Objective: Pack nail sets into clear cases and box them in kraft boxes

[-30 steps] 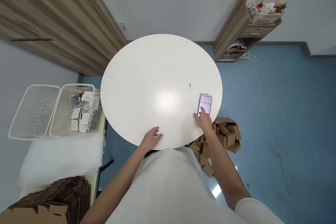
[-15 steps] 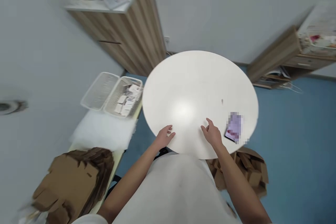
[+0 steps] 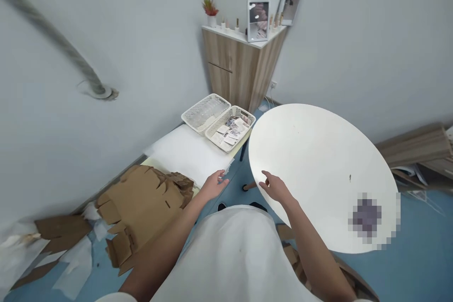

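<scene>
My left hand has its fingers apart and holds nothing; it hovers near the front end of a white sheet stack on a side table. Over the left edge of the round white table is my right hand, empty, with thumb and forefinger spread. Two white baskets stand side by side beyond my hands. The right basket holds small white packets and cards, and the left basket holds clear items. Flattened brown cardboard lies to the left of my left hand.
A pixelated dark item lies on the round table's right part, with a tiny object above it. In the corner, a wooden cabinet bears picture frames and a plant. Cardboard and plastic litter the floor at lower left.
The view has swung left, so the round table, cabinet and baskets appear farther right. My hands stay empty; the right one is now over the table's left edge, the left one beside the side table.
</scene>
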`<state>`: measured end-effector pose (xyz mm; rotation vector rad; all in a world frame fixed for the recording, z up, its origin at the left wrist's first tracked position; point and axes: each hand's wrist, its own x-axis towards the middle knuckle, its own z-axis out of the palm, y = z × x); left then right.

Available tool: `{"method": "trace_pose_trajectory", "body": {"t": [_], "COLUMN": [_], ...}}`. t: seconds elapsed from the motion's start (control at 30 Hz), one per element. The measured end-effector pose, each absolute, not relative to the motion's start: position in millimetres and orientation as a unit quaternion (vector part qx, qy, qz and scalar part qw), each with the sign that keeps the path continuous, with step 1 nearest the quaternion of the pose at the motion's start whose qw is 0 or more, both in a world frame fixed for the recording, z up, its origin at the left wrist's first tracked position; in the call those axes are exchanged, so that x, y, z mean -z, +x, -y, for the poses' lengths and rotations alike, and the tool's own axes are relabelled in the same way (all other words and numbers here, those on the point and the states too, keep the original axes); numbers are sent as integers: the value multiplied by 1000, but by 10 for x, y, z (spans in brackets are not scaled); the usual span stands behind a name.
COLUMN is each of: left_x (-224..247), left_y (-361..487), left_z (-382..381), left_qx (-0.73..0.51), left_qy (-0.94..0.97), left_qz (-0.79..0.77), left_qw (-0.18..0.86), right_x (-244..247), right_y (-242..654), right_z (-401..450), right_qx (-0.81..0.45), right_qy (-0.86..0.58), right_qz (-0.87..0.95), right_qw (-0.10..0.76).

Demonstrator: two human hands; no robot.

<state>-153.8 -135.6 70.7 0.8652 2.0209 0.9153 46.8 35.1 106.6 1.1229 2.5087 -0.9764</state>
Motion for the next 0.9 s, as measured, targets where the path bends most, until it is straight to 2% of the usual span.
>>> {"method": "trace_pose_trajectory", "body": {"t": [0.1,0.2,0.4,0.9], "left_x": [-695,-665,-696,-700], "left_y": [-1717,-1855,-2004,-2642], "left_z": [1501,1546,1452,665], "left_qx": [-390,-419,-446,-409], "left_qy": [324,307,288,276], "left_qz": [-778,-771,-757,-760], "left_qw": [371,369,381,423], "right_x": [-1128,-1175,-1232,-798], "right_y": [210,18,-247,-1181], "right_z": [-244,-214,-294,-971], "right_qx": [320,293,243,296], "right_qy": [339,313,307,267], "right_qz": [-868,-881,-897,-898], "right_qw": [173,199,204,186]}}
